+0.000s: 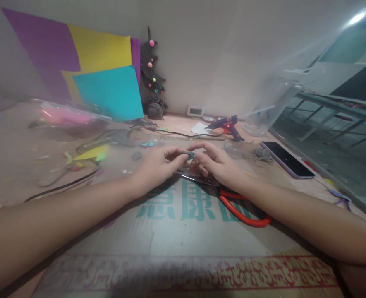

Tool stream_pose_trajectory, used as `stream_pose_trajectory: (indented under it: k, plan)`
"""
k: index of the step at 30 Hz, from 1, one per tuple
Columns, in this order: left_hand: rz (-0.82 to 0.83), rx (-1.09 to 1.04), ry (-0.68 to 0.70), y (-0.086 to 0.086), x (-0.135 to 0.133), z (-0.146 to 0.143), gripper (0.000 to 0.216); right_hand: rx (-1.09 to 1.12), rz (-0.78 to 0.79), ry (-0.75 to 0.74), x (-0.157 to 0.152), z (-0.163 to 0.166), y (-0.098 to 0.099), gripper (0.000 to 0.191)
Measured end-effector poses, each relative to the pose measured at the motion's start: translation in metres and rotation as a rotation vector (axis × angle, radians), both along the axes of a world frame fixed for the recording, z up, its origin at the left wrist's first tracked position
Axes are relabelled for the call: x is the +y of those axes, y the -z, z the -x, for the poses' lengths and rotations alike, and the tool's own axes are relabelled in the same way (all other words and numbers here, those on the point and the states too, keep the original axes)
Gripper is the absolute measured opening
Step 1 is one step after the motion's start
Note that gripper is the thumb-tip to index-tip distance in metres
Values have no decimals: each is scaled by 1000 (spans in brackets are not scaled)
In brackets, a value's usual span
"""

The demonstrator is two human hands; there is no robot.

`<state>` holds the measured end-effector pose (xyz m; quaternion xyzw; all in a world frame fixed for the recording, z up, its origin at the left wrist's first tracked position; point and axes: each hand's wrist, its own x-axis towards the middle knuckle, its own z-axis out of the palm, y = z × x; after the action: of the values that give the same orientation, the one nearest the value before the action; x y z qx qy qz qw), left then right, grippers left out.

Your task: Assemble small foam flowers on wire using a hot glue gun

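My left hand [167, 163] and my right hand [210, 161] meet above the middle of the table. Between their fingertips is a small grey-green piece [189, 155], too small to name exactly. The left thumb and forefinger pinch one end, and the right fingers close on the other. Below my hands lies a pair of scissors with red handles [247, 221]; the blades are partly hidden under my hands, and the right forearm passes over the handles.
Behind my hands lie a glue gun [228, 124] with a lit red light and a black cord. A phone [288, 160] and grey string [261, 155] are at right. Coloured sheets [108, 93] lean on the wall beside a decorated dark tree [151, 74]. A printed board [170, 244] covers the front.
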<state>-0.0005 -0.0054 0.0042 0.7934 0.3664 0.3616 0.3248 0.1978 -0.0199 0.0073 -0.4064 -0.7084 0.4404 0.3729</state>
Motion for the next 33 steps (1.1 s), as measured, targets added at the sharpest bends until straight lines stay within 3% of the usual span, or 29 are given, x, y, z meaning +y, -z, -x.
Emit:
stream_pose_trajectory:
  k: [21,27,33]
  plan:
    - [-20,12,1,0,0,0,24,-10,2,56,3,1,3,19]
    - [-12,14,10,4,3,1,25,-44,-41,137,3,3,3,17]
    - [81,-45,-17,6,4,0,21,-136,-111,134,2,3,1,18]
